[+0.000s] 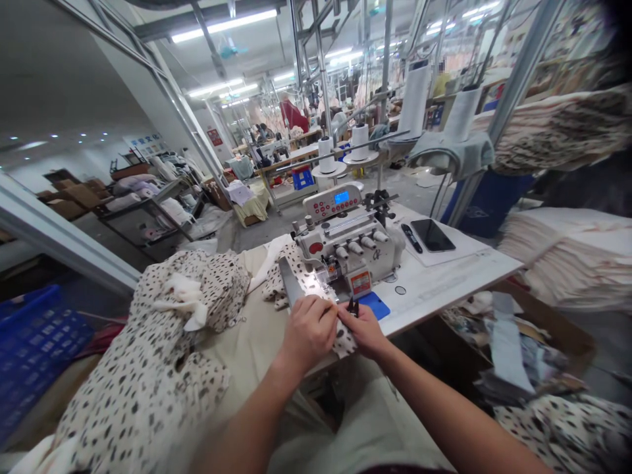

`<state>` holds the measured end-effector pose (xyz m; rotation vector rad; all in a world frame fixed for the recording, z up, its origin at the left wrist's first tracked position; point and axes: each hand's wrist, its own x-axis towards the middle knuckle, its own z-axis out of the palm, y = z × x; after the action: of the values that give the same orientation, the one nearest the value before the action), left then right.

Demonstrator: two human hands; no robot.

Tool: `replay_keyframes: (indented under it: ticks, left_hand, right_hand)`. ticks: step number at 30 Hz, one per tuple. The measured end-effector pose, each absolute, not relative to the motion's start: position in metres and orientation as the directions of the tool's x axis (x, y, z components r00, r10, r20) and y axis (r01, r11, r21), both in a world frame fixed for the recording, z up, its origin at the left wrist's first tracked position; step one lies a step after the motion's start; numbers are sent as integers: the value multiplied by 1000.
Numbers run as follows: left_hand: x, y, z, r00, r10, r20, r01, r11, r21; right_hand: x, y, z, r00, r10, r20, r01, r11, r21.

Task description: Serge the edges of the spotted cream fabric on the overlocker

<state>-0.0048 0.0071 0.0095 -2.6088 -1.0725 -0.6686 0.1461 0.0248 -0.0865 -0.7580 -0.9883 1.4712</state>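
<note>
Fingers [330, 311] pinch spotted fabric [344, 343]; more (partly hidden) shows beneath.

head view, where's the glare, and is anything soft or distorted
Head view: the ceiling tubes glare white; head view: a bright spot washes out the fabric at the machine; head view: the red cloth behind looks soft; head view: edges appear stretched, likely wide-lens, with a dark upper right corner.

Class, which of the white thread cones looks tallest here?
The second cone from the right: the rightmost cone looks shorter, the two left cones much smaller.
</note>
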Motion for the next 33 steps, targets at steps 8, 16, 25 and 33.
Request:
replay_keyframes:
  ticks: [8,16,25,33]
  left_hand:
    - [-7,7,8,626,598,500,713,-698,-59]
    - [-14,10,9,585,605,540,728,-685,-21]
    - [-36,47,17,485,715,503,743,-640,195]
    - [-46,55,28,383,812,440,853,-494,168]
  right_hand:
    - [144,25,-90,-150,988,39,-472,-37,-881]
    - [143,22,-84,-110,990,86,-410,33,-912]
    - [181,32,-56,-100,976,194,858,183,-479]
    - [196,17,-70,-133,944,301,835,271,-480]
